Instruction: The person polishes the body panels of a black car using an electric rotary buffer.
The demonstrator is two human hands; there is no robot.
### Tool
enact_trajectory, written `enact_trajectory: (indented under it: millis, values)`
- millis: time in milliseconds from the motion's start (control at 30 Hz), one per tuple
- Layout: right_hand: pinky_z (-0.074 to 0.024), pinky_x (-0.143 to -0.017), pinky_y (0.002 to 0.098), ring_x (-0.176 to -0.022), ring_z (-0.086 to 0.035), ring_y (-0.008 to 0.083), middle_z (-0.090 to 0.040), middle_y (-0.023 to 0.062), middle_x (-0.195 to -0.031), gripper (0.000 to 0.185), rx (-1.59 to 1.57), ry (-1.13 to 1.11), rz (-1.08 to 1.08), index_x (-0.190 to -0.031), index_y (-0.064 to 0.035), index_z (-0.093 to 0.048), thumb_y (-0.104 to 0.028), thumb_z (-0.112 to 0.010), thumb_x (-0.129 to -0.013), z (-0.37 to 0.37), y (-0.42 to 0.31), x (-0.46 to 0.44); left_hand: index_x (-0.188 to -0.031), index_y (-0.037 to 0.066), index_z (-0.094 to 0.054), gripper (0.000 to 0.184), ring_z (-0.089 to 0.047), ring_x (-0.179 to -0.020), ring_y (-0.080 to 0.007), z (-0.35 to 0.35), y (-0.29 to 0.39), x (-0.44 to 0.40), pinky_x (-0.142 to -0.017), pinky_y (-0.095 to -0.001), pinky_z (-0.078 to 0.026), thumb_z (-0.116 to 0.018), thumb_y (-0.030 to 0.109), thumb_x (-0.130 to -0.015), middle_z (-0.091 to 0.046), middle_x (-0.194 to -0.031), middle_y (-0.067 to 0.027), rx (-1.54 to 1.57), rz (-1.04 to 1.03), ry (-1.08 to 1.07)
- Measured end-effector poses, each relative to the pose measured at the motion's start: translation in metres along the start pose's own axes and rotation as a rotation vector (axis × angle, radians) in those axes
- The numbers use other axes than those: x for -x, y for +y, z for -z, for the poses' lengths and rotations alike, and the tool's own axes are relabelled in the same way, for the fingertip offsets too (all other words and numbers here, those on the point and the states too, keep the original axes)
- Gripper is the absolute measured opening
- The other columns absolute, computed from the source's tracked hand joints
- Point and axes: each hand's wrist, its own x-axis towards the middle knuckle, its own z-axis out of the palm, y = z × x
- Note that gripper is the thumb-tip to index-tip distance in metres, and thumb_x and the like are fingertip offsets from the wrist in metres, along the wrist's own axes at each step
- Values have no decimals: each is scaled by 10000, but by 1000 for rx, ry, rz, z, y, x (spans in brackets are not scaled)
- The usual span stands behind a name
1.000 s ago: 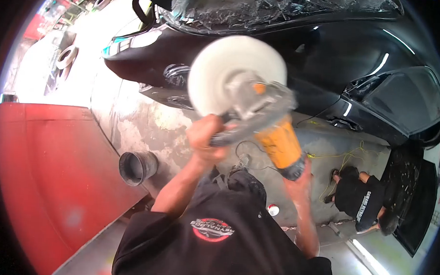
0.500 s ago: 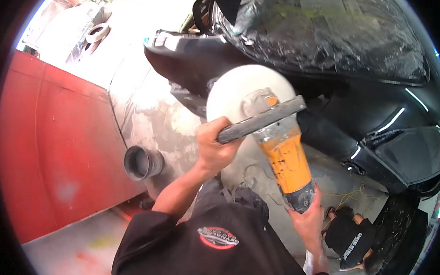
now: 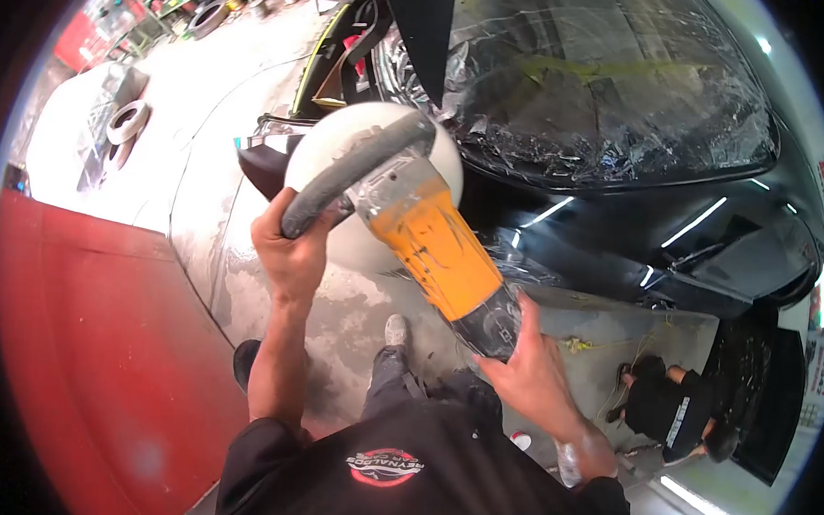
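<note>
An orange and black power polisher [image 3: 444,259] with a large round white pad [image 3: 444,163] is held up in front of me. My left hand [image 3: 289,258] is closed round the left end of its dark, curved front handle [image 3: 350,171]. At the rear, my right hand [image 3: 530,380] grips the black end of the body. Behind the pad lies the front of a glossy black car [image 3: 604,223], whose glass is covered with crinkled plastic sheeting [image 3: 617,101]. Whether the pad touches the car or is spinning cannot be made out.
A red panel [image 3: 110,338] stands on my left, with a dark bucket [image 3: 244,361] partly behind my forearm. A person in black [image 3: 665,407] crouches at the right near a yellow cord [image 3: 577,343]. Tyres [image 3: 128,120] lie at the far left.
The polisher has shifted left in view and its body tilts more to the left, with both hands still on it. My view has moved, showing more of the floor and shelves at the upper left.
</note>
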Motion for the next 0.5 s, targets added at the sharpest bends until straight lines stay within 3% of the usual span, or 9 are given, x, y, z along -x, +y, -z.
enact_trajectory:
  millis: [67,167,200,233,333,400,500]
  values:
    - [-511,-885,522,-1014,-646,499,-683,306,-1058,851,-18,13,8,-1485,-7,-240,-192,-749,-828,-1,-4,0,-688,-3,-507,297,-384,-594,-56,1,-2,0,-506,-253,-325,-783,-16,-798,-462,-600,13,-44,-4,4]
    - [-522,-886,509,-1021,-656,485,-684,295,-1082,865,-15,14,-89,-1476,-4,-256,-221,-776,-820,7,2,20,-685,-9,-522,270,-429,-503,-126,-5,-6,23,-474,-311,-343,-791,-19,-695,-440,-553,-94,-214,-205,60]
    - [-528,-881,502,-1022,-661,477,-685,291,-1088,872,-14,28,-106,-1475,-3,-259,-227,-785,-815,9,8,29,-674,-4,-526,247,-454,-467,-167,-2,2,32,-467,-324,-353,-773,-6,-680,-450,-545,-111,-214,-130,-71]
    - [-533,-877,495,-1022,-666,470,-685,288,-1094,879,-13,38,-121,-1473,-3,-263,-233,-794,-811,10,17,41,-744,-11,-580,192,-436,-596,-80,-3,8,43,-529,-279,-362,-765,-46,-712,-472,-616,-18,-217,-122,-145]
    - [-545,-863,475,-1015,-681,449,-691,281,-1091,901,-12,45,-164,-1473,-3,-263,-236,-811,-797,12,33,63,-724,-2,-588,203,-532,-528,-114,-10,14,58,-509,-291,-390,-781,-34,-672,-518,-573,-73,-160,-171,-251]
    - [-550,-852,466,-1002,-689,439,-694,278,-1083,910,25,41,-173,-1476,-3,-257,-226,-813,-792,9,30,62,-737,1,-595,203,-508,-523,-106,-9,18,53,-509,-288,-391,-786,-23,-674,-486,-565,-65,-141,-142,-275]
    - [-548,-842,468,-981,-695,433,-694,281,-1075,912,40,16,-143,-1483,-4,-244,-209,-804,-793,-5,12,42,-651,23,-523,220,-489,-454,-209,5,5,30,-467,-333,-376,-742,0,-656,-467,-552,-125,-185,-148,-162]
